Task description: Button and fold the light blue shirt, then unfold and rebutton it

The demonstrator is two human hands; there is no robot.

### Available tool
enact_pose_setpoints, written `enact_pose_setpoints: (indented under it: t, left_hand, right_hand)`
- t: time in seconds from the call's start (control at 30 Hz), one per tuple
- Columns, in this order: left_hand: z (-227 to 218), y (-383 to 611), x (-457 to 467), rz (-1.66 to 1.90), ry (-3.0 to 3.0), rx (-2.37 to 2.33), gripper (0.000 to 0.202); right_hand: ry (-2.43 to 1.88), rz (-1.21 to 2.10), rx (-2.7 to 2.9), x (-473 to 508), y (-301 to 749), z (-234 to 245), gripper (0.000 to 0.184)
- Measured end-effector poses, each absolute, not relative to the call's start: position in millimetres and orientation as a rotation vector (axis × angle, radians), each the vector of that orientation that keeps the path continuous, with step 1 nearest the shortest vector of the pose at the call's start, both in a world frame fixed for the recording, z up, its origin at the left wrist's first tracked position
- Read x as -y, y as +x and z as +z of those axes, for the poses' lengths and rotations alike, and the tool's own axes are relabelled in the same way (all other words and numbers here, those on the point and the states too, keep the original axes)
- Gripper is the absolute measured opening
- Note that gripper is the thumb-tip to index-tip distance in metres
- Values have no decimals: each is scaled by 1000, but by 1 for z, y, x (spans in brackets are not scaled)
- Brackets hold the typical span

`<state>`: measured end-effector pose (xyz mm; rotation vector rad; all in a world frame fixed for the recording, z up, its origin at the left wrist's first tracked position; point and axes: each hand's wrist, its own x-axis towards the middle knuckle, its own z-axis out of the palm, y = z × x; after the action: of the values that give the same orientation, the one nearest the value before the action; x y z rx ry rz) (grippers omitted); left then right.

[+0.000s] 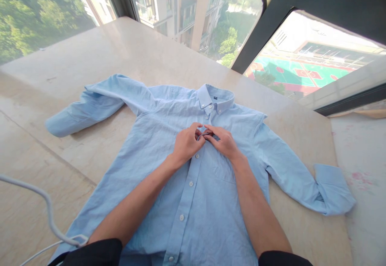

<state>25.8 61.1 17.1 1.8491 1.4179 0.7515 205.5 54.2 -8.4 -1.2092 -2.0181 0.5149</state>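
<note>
A light blue button-down shirt (163,137) lies face up on a stone-like surface, its collar (214,99) toward the window and its sleeves spread to both sides. Over the upper chest, my left hand (187,139) pinches one edge of the front opening. Close against it, my right hand (223,140) pinches the other edge, and the fabric is lifted a little between the fingertips. The button being handled is hidden by my fingers. Below my hands, several white buttons (191,184) run down the placket. Near the collar, further buttons show.
The pale marble-patterned surface (39,169) extends under the shirt to the windows. A white cable (50,209) curves in at the lower left beside my left forearm. Dark window frames (250,36) border the far side. Flower-patterned white material (364,169) lies at the right.
</note>
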Motion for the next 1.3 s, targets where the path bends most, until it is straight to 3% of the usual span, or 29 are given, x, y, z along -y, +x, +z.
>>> enact_pose_setpoints:
  t: [0.33,0.83,1.07,1.3]
  left_hand:
    - [14,24,-62,737,1818,-1403,34]
    - [6,23,-57,786,1931,-1428,26]
    - [1,20,-41,876,2054,-1490,9]
    - [0,18,-33,894,1935,-1487,12]
  right_hand:
    - [-1212,569,2038,-54,209,-4,47]
    - [-1187,465,2003,-52,208,-5,34]
    - [-1144,387,1980,-49,204,1,32]
    - [-1216,457,1992,-48,198,4,32]
